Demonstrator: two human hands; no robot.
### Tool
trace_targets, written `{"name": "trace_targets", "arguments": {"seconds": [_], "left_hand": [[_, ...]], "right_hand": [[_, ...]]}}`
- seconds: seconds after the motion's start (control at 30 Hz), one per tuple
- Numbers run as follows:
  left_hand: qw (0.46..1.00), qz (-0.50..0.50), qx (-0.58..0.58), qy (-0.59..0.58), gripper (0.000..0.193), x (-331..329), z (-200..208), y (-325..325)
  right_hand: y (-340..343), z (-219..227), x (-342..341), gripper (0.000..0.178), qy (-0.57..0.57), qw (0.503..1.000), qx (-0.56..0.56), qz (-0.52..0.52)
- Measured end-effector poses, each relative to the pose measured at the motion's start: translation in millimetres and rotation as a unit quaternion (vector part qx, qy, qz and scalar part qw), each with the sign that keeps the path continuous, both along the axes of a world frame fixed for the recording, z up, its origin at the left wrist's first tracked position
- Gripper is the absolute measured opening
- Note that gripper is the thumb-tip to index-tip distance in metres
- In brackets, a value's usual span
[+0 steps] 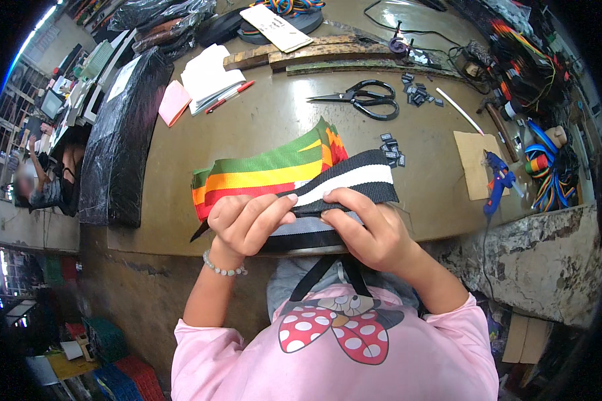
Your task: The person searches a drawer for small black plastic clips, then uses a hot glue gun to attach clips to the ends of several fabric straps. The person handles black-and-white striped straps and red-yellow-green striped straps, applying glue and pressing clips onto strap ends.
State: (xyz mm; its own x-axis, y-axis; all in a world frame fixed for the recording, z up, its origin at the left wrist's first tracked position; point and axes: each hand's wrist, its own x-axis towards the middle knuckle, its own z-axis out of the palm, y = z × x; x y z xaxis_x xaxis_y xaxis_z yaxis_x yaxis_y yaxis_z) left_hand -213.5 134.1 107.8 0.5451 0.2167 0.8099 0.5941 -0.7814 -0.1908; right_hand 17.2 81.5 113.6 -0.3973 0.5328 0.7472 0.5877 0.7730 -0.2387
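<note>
A black strap with a wide white stripe (361, 179) is pinched between my two hands at the near edge of the table. My left hand (247, 224), with a beaded bracelet at the wrist, grips its left part between thumb and fingers. Close beside it, my right hand (364, 224) pinches the strap with thumb and forefinger. Just behind lies a folded green, yellow and red striped webbing strap (264, 167), partly covered by the black one. A grey and black band (308, 230) shows below my fingers. Small dark tags (392, 150) lie beside the strap's right end.
Black-handled scissors (364, 100) and more dark tags (418, 92) lie farther back. A blue glue gun (498, 184) rests by cardboard (471, 164) at right. Wooden bars (341, 53), papers (211, 77) and a red pen (231, 97) sit behind. A black wrapped package (120, 147) stands left; a person (43, 177) sits beyond.
</note>
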Motion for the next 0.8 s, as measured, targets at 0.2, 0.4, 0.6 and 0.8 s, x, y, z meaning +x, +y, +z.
{"name": "trace_targets", "arguments": {"seconds": [0.2,0.4,0.6,0.8], "left_hand": [[0.999,-0.02,0.035,0.037,0.028,3,-1,0],[0.998,-0.034,0.022,0.039,0.029,2,-1,1],[0.999,-0.033,-0.011,0.037,0.029,4,-5,2],[0.998,-0.034,-0.05,0.02,0.028,3,-11,7]], "right_hand": [[-6,-9,5,0.029,-0.031,0.999,-0.019,-0.014],[-6,-13,4,0.026,-0.062,0.997,-0.016,-0.037],[-3,-18,-1,0.022,-0.049,0.997,-0.018,-0.064],[0,-25,-4,0.023,-0.053,0.995,-0.045,-0.069]]}}
